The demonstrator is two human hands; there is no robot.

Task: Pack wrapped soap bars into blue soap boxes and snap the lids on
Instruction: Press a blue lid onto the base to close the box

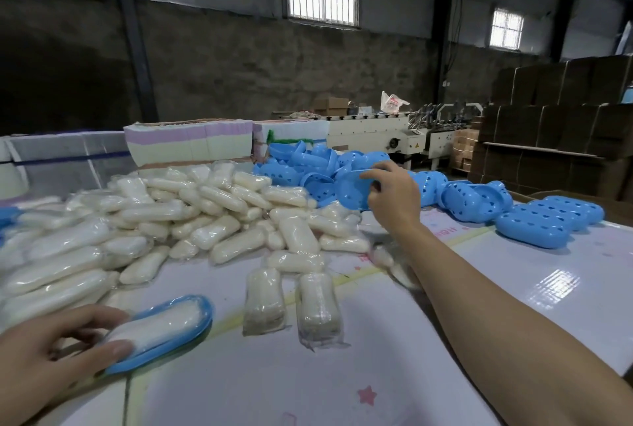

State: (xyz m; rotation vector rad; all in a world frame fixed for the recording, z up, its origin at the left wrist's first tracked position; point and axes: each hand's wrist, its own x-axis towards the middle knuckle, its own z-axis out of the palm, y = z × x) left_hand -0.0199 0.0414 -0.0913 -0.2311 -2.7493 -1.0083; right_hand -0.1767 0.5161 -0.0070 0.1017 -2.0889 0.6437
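Observation:
A blue soap box base lies on the table at the lower left with a wrapped soap bar in it. My left hand holds the base's near end, fingers curled round it and touching the soap. Stretched far out, my right hand grips a perforated blue lid at the edge of the pile of blue box parts. A big heap of wrapped soap bars fills the left and middle of the table.
Two wrapped bars lie side by side in front of me. Closed blue boxes stand in a row at the right. Stacked foam sheets, a machine and cardboard cartons are behind the table.

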